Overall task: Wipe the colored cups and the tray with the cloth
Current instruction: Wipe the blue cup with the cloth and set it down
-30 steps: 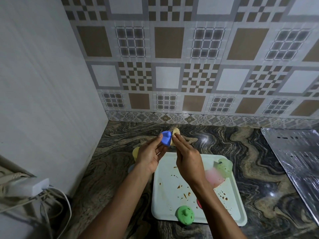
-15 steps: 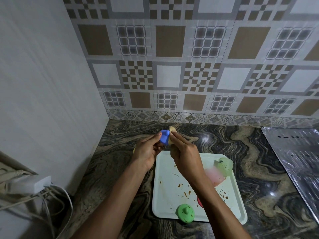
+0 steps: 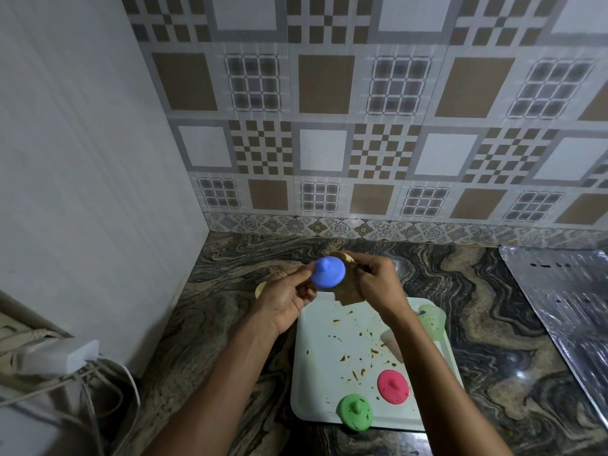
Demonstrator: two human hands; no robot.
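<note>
My left hand [image 3: 289,296] grips a blue lid-shaped cup piece [image 3: 327,272] with a small knob, held above the counter behind the tray. My right hand [image 3: 375,284] pinches a brownish cloth [image 3: 348,292] right beside the blue piece. The pale tray [image 3: 316,373] lies below, spotted with brown crumbs. On it sit a red knobbed piece [image 3: 393,386], a green knobbed piece [image 3: 354,413] at the front edge, and a translucent green cup [image 3: 432,320] at the far right corner. A pinkish cup [image 3: 393,345] is mostly hidden by my right forearm.
A yellow cup [image 3: 260,289] peeks out behind my left hand on the marbled counter [image 3: 493,324]. A foil-covered sheet [image 3: 566,311] lies at the right. A white wall [image 3: 82,159] stands on the left, with a white adapter and cables [image 3: 59,357] below it.
The blue piece has turned so its knobbed face points toward me. My right hand shifted right of it with the cloth, and my forearm moved off the red piece.
</note>
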